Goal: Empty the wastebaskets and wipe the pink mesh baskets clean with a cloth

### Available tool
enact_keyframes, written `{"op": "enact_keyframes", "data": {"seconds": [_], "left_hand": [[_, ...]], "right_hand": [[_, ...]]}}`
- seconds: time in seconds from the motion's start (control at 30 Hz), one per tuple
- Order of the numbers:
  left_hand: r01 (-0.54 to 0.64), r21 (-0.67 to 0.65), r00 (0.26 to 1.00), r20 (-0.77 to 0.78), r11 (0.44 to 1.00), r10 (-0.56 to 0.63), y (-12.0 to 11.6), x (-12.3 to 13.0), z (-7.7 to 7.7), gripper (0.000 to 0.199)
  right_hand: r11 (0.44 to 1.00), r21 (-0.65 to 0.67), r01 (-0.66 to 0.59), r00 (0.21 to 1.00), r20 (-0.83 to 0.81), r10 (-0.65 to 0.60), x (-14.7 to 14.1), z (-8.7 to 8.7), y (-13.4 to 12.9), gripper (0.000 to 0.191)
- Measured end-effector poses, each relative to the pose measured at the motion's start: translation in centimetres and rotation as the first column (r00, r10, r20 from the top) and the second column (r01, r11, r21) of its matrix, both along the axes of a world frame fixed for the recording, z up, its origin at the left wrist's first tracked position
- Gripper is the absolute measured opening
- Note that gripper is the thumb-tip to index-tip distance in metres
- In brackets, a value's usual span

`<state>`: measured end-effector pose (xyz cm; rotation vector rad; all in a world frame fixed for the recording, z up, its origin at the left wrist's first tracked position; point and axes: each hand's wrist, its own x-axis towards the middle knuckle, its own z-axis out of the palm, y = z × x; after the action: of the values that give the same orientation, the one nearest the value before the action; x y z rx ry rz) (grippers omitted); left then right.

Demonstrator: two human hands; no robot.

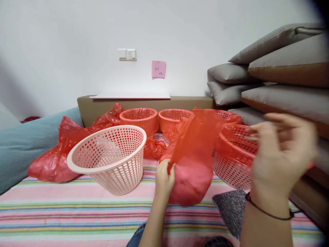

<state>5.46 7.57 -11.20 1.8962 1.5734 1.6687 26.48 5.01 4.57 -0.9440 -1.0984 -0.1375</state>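
Bag of red film [192,171] sits right of the pale pink basket [125,173], gripped at its side by the left hand [165,175], right hand [281,147] farther right, grip too blurred to tell; step appears bag-opening, next likely wanting both hands.

- left hand [164,176] has hold of a red bag [191,175], all bulgy at the bottom
- right hand [281,147] is up near a lined basket [230,168], kinda blurry
- bare pink basket [127,173] sits left of the bag, on a striped cloth [77,209]
- cushions [285,70] piled on the right
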Motion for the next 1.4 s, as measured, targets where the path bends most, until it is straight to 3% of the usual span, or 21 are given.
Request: {"op": "enact_keyframes", "data": {"seconds": [0.03,0.07,0.13,0.23,0.33,0.43,0.47,0.57,0.6,0.63,0.7,0.77,0.83,0.9,0.97,1.03,1.1,1.2,1.3,1.4], "left_hand": [[-0.001,-0.026,0.999,0.046,1.0,0.002,0.0,-0.1,0.2,0.017],[0.007,-0.054,0.996,0.085,0.999,-0.002,-0.1,-0.1,0.5,0.02],[0.056,-0.106,0.99,0.135,0.993,-0.041,-0.2,-0.1,1.1,0.031],[0.117,-0.111,0.984,0.145,0.987,-0.1,-0.6,0.3,1.9,0.03],[0.159,-0.054,0.972,0.183,0.986,-0.147,-1.0,1.1,2.5,0.024],[0.275,-0.069,0.898,0.376,0.959,-0.231,-1.0,1.9,2.5,0.037],[0.278,-0.083,0.87,0.444,0.957,-0.214,-0.8,2.0,2.4,0.039],[0.175,-0.113,0.827,0.556,0.978,-0.084,-0.1,1.7,1.6,0.03],[0.137,-0.111,0.818,0.574,0.984,-0.049,0.2,1.5,1.4,0.027],[0.101,-0.1,0.808,0.589,0.99,-0.023,0.3,1.2,1.3,0.025],[0.041,-0.088,0.772,0.635,0.995,0.024,0.3,0.8,1.5,0.028],[0.032,-0.121,0.709,0.702,0.992,0.062,0.0,0.5,2.1,0.033],[0.108,-0.164,0.651,0.757,0.981,0.056,-0.4,0.4,2.8,0.037],[0.169,-0.175,0.617,0.786,0.97,0.035,-0.6,0.4,3.2,0.039],[0.131,-0.179,0.59,0.805,0.975,0.068,-0.6,0.5,3.3,0.039],[0.038,-0.188,0.567,0.813,0.982,0.134,-0.5,0.7,3.2,0.039],[0.035,-0.186,0.586,0.8,0.982,0.131,-0.5,1.0,3.2,0.042],[0.206,-0.161,0.705,0.709,0.965,-0.032,-0.7,1.3,3.1,0.045],[0.293,-0.158,0.787,0.6,0.943,-0.144,-0.8,1.1,3.1,0.04],[0.188,-0.131,0.774,0.63,0.973,-0.064,-0.6,0.6,3.0,0.035]], "right_hand": [[0.993,-0.098,-0.066,0.998,0.011,0.068,0.1,-1.7,0.2,0.035],[0.956,-0.244,-0.161,0.984,0.036,0.175,0.1,-3.5,0.5,0.038],[0.881,-0.41,-0.235,0.96,0.042,0.275,-0.3,-7.0,1.1,0.054],[0.856,-0.473,-0.207,0.97,0.015,0.242,-2.4,-10.7,1.8,0.049],[0.844,-0.49,-0.218,0.967,0.009,0.255,-5.7,-12.3,1.8,0.03],[0.801,-0.51,-0.313,0.936,-0.021,0.352,-8.3,-12.9,1.7,0.031],[0.757,-0.528,-0.385,0.9,-0.036,0.433,-8.7,-13.1,1.7,0.034],[0.545,-0.555,-0.629,0.718,-0.147,0.68,-8.3,-13.3,1.8,0.037],[0.533,-0.543,-0.649,0.703,-0.159,0.693,-7.6,-13.2,1.9,0.035],[0.586,-0.526,-0.617,0.741,-0.137,0.657,-6.8,-13.2,2.0,0.034],[0.75,-0.483,-0.452,0.862,-0.019,0.507,-5.2,-13.0,2.5,0.04],[0.824,-0.466,-0.321,0.912,0.082,0.401,-4.0,-13.1,3.2,0.057],[0.81,-0.493,-0.318,0.912,0.074,0.403,-3.4,-13.2,3.9,0.075],[0.767,-0.534,-0.356,0.902,0.02,0.432,-3.6,-13.3,4.4,0.074],[0.749,-0.553,-0.364,0.898,0.003,0.439,-4.4,-13.2,4.4,0.052],[0.768,-0.547,-0.333,0.904,0.046,0.425,-5.7,-12.8,3.8,0.028],[0.801,-0.525,-0.286,0.91,0.112,0.398,-7.5,-12.4,2.8,0.024],[0.806,-0.541,-0.24,0.909,0.166,0.382,-10.1,-12.1,1.3,0.025],[0.712,-0.617,-0.337,0.849,0.128,0.513,-11.2,-11.9,0.5,0.024],[0.506,-0.623,-0.596,0.684,-0.063,0.727,-10.0,-11.7,0.7,0.02]]}}
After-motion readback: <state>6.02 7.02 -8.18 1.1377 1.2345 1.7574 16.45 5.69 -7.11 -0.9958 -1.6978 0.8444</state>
